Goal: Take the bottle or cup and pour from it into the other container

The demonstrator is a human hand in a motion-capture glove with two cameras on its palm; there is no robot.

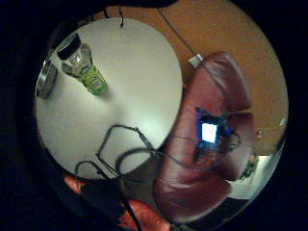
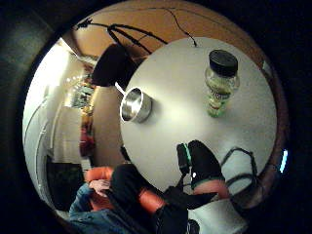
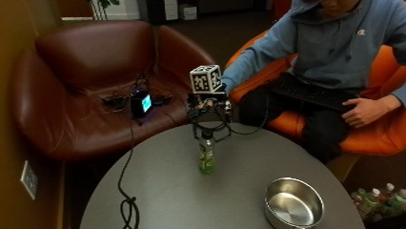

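A clear bottle (image 3: pixel 207 155) with a black cap and green label stands upright near the far side of the round grey table (image 3: pixel 171 195). An empty steel bowl (image 3: pixel 294 202) sits at the table's near right edge. My gloved right hand (image 3: pixel 206 104) hovers over the table's far edge, above and behind the bottle, not touching it, fingers relaxed and holding nothing. Both palm views look down on the bottle (image 1: pixel 84 67) (image 2: pixel 222 85) and the bowl (image 1: pixel 46 79) (image 2: pixel 135 105) from a distance. A gloved finger (image 2: pixel 202 163) shows in the thumb side view.
A black cable (image 3: pixel 126 202) lies coiled on the table's left part. A brown leather armchair (image 3: pixel 95 71) holding a small lit device (image 3: pixel 141 102) stands behind the table. The person sits in an orange chair (image 3: pixel 374 129), bare hand (image 3: pixel 365 109) on the lap.
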